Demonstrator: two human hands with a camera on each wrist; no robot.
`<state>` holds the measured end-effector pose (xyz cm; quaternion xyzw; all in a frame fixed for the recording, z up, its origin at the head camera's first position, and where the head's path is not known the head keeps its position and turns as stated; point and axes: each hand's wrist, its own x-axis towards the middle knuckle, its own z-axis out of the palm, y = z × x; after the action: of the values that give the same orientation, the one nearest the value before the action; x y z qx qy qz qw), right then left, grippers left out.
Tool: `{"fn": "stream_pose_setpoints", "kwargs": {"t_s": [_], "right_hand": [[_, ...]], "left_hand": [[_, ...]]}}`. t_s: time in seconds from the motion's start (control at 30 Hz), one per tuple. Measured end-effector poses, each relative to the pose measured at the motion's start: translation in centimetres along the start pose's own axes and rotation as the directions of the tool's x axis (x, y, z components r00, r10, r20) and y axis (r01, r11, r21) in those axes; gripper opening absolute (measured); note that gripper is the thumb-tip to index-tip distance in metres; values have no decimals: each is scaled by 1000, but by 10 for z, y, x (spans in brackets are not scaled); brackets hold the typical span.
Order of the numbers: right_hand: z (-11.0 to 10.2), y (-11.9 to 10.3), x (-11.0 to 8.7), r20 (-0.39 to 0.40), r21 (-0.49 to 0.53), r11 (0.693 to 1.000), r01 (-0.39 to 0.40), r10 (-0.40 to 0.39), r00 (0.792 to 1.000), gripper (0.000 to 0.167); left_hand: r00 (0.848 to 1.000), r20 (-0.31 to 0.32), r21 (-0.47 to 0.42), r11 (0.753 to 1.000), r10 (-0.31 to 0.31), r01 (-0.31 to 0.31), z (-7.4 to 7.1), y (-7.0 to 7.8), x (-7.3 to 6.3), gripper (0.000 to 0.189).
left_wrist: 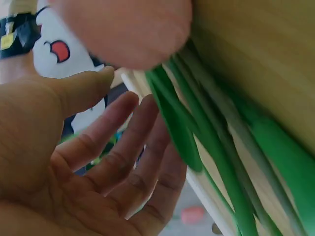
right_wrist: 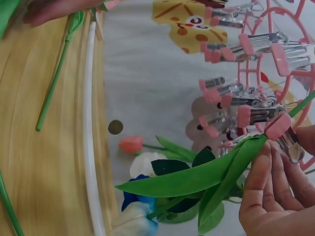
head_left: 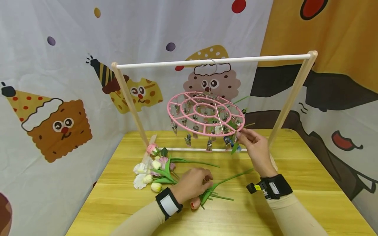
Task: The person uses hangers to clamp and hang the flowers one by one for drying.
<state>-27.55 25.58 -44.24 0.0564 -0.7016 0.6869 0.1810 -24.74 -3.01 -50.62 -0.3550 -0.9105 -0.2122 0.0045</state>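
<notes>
My right hand point(head_left: 257, 151) is raised at the near right rim of a pink round clip hanger point(head_left: 205, 133). In the right wrist view its fingers point(right_wrist: 257, 194) hold a metal clip point(right_wrist: 279, 126) with pink tips, which overlaps the leafy stem of an artificial tulip point(right_wrist: 182, 179); the thumb is mostly out of frame. My left hand point(head_left: 192, 184) is low over the table, fingers loosely bent with nothing in them. Beside it lie a pink tulip point(head_left: 195, 203) and several green stems point(left_wrist: 224, 142), close by the fingertips in the left wrist view.
The hanger hooks onto a white rod point(head_left: 165, 64) of a wooden stand point(head_left: 290, 98). Artificial flowers point(head_left: 156, 167) lie in a pile at the table's left. Blue and white blooms point(right_wrist: 134, 221) hang below the clips. A printed curtain point(head_left: 88, 26) backs the table point(head_left: 118, 177).
</notes>
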Motion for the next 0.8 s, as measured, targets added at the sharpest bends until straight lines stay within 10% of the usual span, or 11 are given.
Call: {"fn": "stream_pose_setpoints", "kwargs": {"t_s": [0.8], "right_hand": [[-19,7,-19,-171,-123,992,-17,-4,985,44]], "left_hand": [[997,55,61,997,50,-53,14,16,22,9]]}}
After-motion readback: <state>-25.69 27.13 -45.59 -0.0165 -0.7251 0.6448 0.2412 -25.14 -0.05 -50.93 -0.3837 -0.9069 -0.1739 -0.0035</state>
